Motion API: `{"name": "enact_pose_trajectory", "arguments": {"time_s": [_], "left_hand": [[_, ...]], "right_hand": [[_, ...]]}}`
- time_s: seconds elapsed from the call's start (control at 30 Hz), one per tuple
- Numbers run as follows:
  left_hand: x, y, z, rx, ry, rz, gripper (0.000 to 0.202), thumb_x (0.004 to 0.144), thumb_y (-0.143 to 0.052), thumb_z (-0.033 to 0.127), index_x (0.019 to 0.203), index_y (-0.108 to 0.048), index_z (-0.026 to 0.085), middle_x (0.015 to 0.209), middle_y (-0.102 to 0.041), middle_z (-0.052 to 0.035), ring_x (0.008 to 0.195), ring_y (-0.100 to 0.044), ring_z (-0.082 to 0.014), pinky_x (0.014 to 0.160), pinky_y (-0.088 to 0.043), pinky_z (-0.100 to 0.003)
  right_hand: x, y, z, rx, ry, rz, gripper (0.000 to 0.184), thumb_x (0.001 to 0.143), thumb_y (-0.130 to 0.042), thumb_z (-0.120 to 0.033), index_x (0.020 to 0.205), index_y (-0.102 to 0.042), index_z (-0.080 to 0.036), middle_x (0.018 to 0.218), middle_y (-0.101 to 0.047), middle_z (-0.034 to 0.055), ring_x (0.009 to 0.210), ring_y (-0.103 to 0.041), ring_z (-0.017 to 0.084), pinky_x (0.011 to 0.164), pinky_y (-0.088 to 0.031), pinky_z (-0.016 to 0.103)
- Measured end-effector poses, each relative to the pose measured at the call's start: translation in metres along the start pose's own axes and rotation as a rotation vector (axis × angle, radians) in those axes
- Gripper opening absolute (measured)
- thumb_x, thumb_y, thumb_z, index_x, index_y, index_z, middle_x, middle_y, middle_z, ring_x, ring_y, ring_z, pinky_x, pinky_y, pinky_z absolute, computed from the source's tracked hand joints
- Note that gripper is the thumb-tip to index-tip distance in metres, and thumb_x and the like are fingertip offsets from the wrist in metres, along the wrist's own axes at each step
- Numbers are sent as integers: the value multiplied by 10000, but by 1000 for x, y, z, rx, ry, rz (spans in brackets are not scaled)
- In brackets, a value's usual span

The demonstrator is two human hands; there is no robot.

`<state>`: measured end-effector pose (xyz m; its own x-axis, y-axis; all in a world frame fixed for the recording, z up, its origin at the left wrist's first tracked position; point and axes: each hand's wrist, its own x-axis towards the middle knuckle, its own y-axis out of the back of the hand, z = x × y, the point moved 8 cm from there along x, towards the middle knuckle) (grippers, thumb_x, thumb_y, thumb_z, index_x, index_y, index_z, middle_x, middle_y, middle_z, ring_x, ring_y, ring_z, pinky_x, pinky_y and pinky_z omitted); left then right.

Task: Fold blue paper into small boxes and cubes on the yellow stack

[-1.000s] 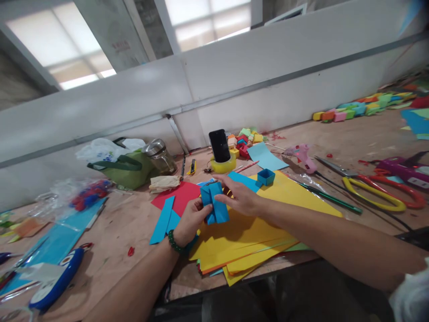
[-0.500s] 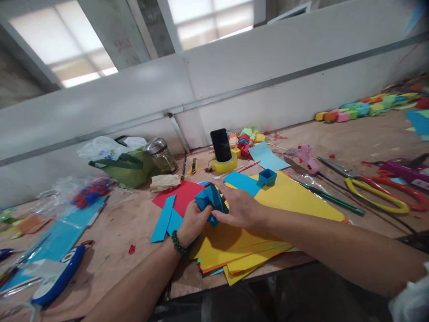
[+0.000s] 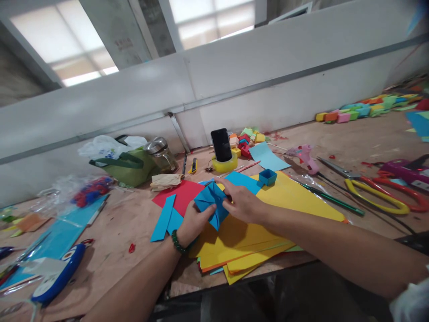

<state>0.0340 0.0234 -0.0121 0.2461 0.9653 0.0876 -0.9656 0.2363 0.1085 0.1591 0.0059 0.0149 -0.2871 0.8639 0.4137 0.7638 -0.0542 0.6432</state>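
A folded piece of blue paper (image 3: 212, 201), creased into several flaps, is held between both hands above a stack of yellow paper (image 3: 244, 239). My left hand (image 3: 195, 221) grips its left side, thumb pressed on the front; a green bead bracelet circles that wrist. My right hand (image 3: 243, 201) pinches the right edge of the fold with thumb and fingers. A small open blue paper box (image 3: 267, 177) stands on the yellow sheets just beyond my right hand. Blue paper strips (image 3: 163, 219) and a red sheet (image 3: 179, 197) lie beside my left hand.
To the right are a pink glue gun (image 3: 306, 157), large scissors (image 3: 375, 190) and a green pencil (image 3: 330, 198). A phone (image 3: 221, 145) leans in a yellow tape roll (image 3: 224, 165) at the back. Leftward are a green bag (image 3: 129, 167), a glass jar (image 3: 162, 156) and a blue-handled cutter (image 3: 62, 275).
The blue paper has gone from partly opened-up to flatter, its flaps pressed together. My right hand's fingers have curled in from a spread pose to pinch its edge.
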Motion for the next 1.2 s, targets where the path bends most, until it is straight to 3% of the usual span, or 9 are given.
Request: {"name": "enact_pose_trajectory", "arguments": {"time_s": [0.13,0.27,0.43,0.57,0.7,0.9,1.0,1.1,1.2], "left_hand": [[3,-2,-6,-131,54,-54,382,534,-829,406,806,-723,159,768,-740,-40,712,-671,-210,703,-543,-323],[5,-6,-14,-276,129,-121,392,531,-850,356,855,-736,167,824,-749,-55,757,-692,-223,704,-548,-318],[9,-3,-19,-396,190,-119,365,534,-849,301,849,-737,155,813,-748,-59,745,-698,-211,691,-539,-292],[13,3,-20,-379,166,-106,296,549,-836,281,796,-735,153,751,-732,-35,647,-664,-159,621,-516,-246],[12,2,-21,-377,180,-95,298,533,-832,273,784,-729,150,727,-722,-33,647,-656,-161,614,-511,-246],[5,-6,-12,-398,216,-129,343,498,-836,278,784,-714,132,651,-692,-17,561,-627,-137,613,-537,-253],[6,3,-8,-376,172,-56,424,599,-773,345,966,-694,147,586,-643,15,506,-619,-128,569,-531,-246],[8,14,1,-346,36,8,664,660,-685,271,1303,-524,222,646,-646,35,607,-678,-142,610,-528,-229],[8,11,8,-258,-60,-60,764,608,-686,151,1338,-498,273,860,-695,4,777,-696,-161,711,-531,-248]], "right_hand": [[9,4,16,246,-58,14,481,759,-534,-130,1239,-517,-140,490,-305,-103,466,-336,98,495,-271,226],[13,-1,31,510,-137,-37,494,722,-588,-195,1207,-520,-135,485,-267,-125,428,-259,64,426,-201,200],[13,8,27,520,-27,-47,387,830,-481,-274,1189,-582,-170,547,-462,-69,464,-404,75,468,-350,202],[8,12,15,290,153,-92,373,757,-476,-128,1061,-681,-198,912,-686,34,795,-621,153,707,-486,264],[4,6,13,136,236,-123,512,679,-505,-37,1126,-674,-222,1017,-717,35,903,-640,187,791,-500,293],[6,4,9,281,316,-134,224,837,-562,-225,971,-740,-200,939,-728,61,854,-656,173,804,-513,302],[9,13,12,325,305,-58,224,850,-593,-334,925,-749,-192,914,-715,72,841,-654,174,798,-513,309],[14,19,21,323,234,19,244,828,-621,-393,900,-757,-203,851,-709,60,796,-645,181,769,-509,322],[16,24,28,312,170,81,240,806,-633,-413,862,-764,-219,791,-705,41,743,-629,178,737,-501,321]]}}
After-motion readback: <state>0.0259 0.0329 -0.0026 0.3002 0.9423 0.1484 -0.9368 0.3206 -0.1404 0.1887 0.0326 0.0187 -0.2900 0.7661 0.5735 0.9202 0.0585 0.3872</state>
